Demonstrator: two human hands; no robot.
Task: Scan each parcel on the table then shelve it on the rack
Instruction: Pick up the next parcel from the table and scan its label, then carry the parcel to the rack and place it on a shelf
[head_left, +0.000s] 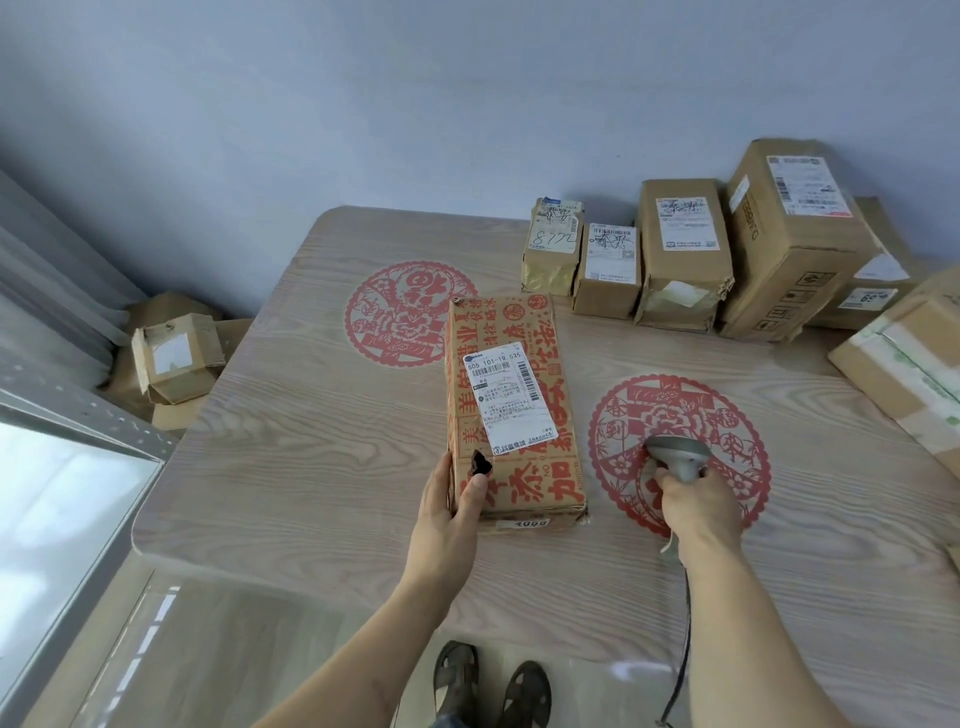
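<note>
Item in hand: red-printed parcel (511, 410), long carton lying flat near centre of table (291, 467), shipping label (511, 400) face-up w/ barcodes exposed; prob. laid that way so label can be read from above.
L hand: left hand (449, 506) grips near-left corner of parcel, thumb on top face, fingers down the side. Looks like a steadying hold, also ready for lift to rack.
R hand: right hand (698, 501) curled round handle of scanner (678, 457), just right of parcel, not touching it. Head points away from person, over red paper-cut decal (680, 441), not at label. Whether scanner rests on table or is held just above: cannot tell.
Cable: scanner cord (683, 644) drops off near edge of table toward floor.
Step (est.): scan of this parcel due or just ending; no beam visible on label, so cannot say which.
Queue: row of parcels (680, 249) at far-right of table by wall, labels up, some w/ handwriting; large carton (904, 364) at right edge, part out of frame. All appear unshelved.
Rack: grey perforated metal frame (88, 415) at left, prob. the rack; shelves not visible.
Off-table: opened cartons (166, 358) on floor in left corner.
Other: second decal (405, 312) partly under parcel's far end; person's sandalled feet (493, 680) below table edge.
</note>
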